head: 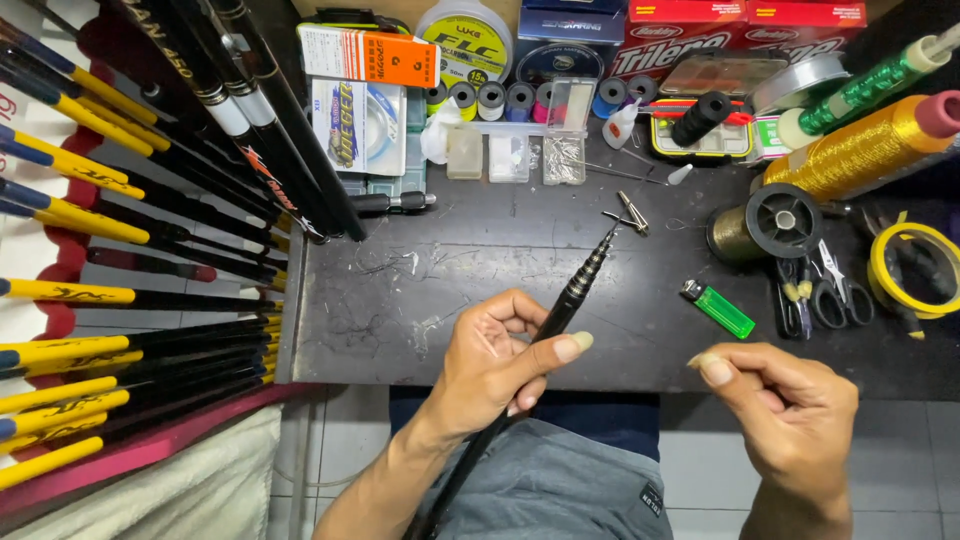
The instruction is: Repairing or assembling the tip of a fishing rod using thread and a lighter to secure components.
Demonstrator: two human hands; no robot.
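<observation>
Two bare hands above the near edge of a scratched dark worktable (420, 300). Left hand (495, 360) wrapped around a black telescopic fishing rod (580, 285), thumb pressed along the shaft, apparently for steadiness, tip aimed far toward small metal clips (630, 213). Right hand (785, 405) loosely curled, thumb and forefinger pinched narrow, whether on fine line impossible to tell. Green lighter (718, 310) just beyond.

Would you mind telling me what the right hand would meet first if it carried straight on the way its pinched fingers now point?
The right hand points left, so it would probably first meet the left hand gripping the black telescopic fishing rod. Depth is unclear, so it might pass above them.
</observation>
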